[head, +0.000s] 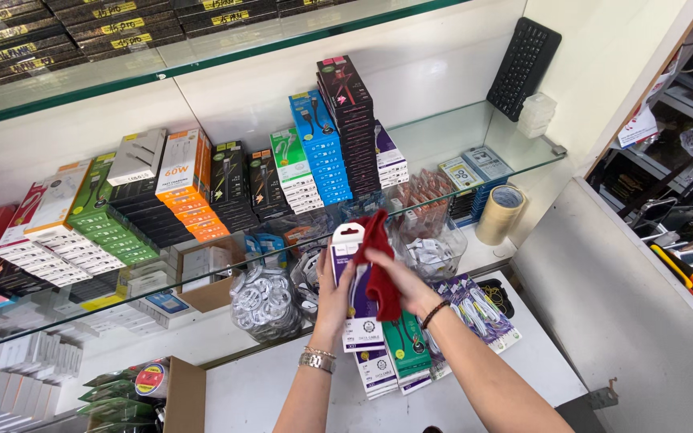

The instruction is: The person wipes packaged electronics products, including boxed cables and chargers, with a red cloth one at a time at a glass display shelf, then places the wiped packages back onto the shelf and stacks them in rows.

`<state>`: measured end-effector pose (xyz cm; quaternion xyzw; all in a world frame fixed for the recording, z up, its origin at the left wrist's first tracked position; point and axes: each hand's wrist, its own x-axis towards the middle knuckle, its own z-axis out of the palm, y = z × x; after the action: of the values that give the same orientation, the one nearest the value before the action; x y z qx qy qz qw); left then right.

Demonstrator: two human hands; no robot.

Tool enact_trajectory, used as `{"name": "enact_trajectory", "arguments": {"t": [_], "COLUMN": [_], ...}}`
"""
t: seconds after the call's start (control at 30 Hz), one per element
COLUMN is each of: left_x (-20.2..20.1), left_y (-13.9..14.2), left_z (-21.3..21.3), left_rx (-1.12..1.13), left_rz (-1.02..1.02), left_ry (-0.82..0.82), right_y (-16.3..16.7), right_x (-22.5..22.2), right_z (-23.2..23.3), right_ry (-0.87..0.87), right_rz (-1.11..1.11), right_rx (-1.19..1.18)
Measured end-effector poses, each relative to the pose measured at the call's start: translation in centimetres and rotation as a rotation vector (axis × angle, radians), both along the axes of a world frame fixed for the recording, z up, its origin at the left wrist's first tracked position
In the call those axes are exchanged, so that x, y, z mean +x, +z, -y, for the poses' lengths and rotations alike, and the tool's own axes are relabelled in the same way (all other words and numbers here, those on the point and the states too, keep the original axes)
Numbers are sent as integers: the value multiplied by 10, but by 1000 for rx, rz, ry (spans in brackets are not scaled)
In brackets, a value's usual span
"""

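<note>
Below the glass shelf (459,172), over a white counter (282,393), the left hand (333,301) gripped a tall white-and-purple cable box (354,281) from behind, fingers curled around its left edge and holding it upright; the wrist carried a metal watch (317,360); the right hand (407,282) was closed on a red cloth (378,265), pressing it against the front of the box, with the cloth bunched over the top right corner and hanging down along the box's right side; a dark bracelet (433,313) circled that wrist; beneath the hands, more flat cable packs (403,349) in green, white and purple lay fanned on the counter, touching one another; just to the left sat a clear bag of coiled white cables (265,301); on the shelf behind stood rows of boxed cables (318,152) in blue, black, orange and green; a roll of tan tape (500,213) rested near the shelf's right end; a black keyboard (523,66) leaned against the wall above it.
</note>
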<state>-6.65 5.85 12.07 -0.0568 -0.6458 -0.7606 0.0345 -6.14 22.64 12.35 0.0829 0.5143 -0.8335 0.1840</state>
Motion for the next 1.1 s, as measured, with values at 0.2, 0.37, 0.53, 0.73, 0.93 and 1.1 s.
{"name": "enact_trajectory", "arguments": {"t": [0.2,0.37,0.53,0.73,0.93,1.1], "left_x": [-2,-3,-19,-13,-27,-29], "left_y": [-5,-14,-2,-17,-18,-10], "left_z": [6,-1,34,2,22,19], "left_rx": [185,138,451,697,722,524], "left_rz": [213,138,168,147,189,233], "left_ry": [-144,92,256,261,247,233], "right_y": [-6,-6,-4,14,10,-30], "right_x": [7,5,37,27,35,54], "right_z": [6,18,20,39,18,-17], "right_ry": [99,56,154,-176,-139,57], "right_rz": [152,10,-175,-850,-453,-430], "right_rx": [-116,-26,450,1023,1123,1592]}}
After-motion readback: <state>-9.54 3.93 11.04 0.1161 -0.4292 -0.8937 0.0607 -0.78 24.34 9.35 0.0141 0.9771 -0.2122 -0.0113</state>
